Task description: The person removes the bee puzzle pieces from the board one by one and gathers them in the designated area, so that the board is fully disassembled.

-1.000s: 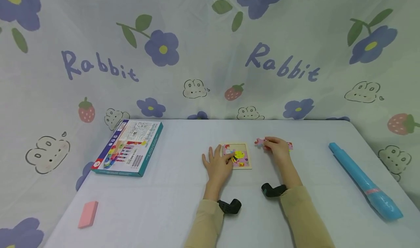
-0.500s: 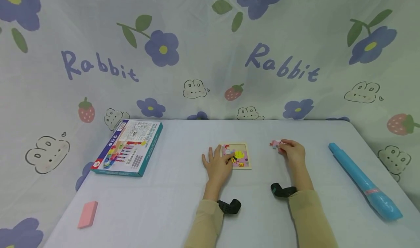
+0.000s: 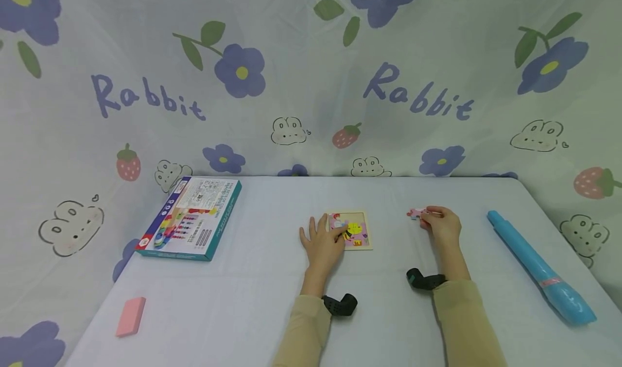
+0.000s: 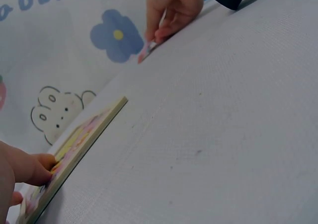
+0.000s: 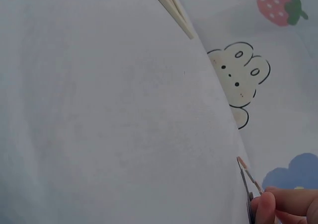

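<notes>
My left hand [image 3: 324, 248] rests on a small square wooden jigsaw puzzle [image 3: 358, 232] with a yellow figure on pink and a pale frame. Its fingers are spread, and thumb and finger touch the picture in the left wrist view. To the right of the puzzle, my right hand [image 3: 443, 226] pinches a pink puzzle piece [image 3: 416, 213] between thumb and fingertips. The piece [image 5: 249, 174] appears thin and tilted in the right wrist view, close to the tabletop. The fingers hide part of it.
A flat box [image 3: 194, 218] with printed paints lies at the back left. A pink block [image 3: 130, 317] is at the front left. On the right lies a long blue wrapped object [image 3: 539, 270]. A patterned cloth [image 3: 311, 86] hangs behind the white table [image 3: 233, 313].
My right hand has moved right, away from the puzzle, taking the pink puzzle piece with it. The left hand and the puzzle have stayed put.
</notes>
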### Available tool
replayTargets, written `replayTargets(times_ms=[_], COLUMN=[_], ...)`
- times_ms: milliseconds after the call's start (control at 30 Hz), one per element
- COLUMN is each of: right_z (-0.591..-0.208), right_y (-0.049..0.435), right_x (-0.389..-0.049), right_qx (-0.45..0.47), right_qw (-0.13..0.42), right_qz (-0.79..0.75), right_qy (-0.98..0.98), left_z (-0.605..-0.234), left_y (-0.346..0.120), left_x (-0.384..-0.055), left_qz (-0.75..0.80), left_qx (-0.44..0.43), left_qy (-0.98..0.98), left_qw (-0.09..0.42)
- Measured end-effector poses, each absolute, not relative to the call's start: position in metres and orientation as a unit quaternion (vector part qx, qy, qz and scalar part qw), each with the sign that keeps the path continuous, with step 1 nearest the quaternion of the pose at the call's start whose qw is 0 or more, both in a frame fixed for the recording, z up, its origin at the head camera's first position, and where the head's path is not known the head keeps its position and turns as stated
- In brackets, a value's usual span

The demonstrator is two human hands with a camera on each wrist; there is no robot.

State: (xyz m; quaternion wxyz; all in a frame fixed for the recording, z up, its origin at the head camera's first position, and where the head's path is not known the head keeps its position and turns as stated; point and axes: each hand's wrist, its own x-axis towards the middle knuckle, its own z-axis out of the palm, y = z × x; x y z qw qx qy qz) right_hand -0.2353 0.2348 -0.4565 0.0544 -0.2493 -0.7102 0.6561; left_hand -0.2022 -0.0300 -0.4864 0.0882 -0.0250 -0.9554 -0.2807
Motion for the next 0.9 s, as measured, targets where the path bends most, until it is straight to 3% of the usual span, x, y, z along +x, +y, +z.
replayTargets(times_ms=[533,900], right_z=[-0.455,-0.449], right_y=[0.236,0.215], right_x=[-0.236,-0.235], right_qx=[-0.254,-0.175], right_qw=[0.053,0.034], right_qz=[0.665,0.669], right_qy=[-0.700,-0.722], left_z=[-0.488,-0.489], left_y=[-0.030,-0.031], left_x=[-0.202,-0.202], left_qz=[-0.271,-0.256], left_qx=[-0.032,-0.040], left_qy=[-0.958,-0.961], left_qw=[0.091,0.100])
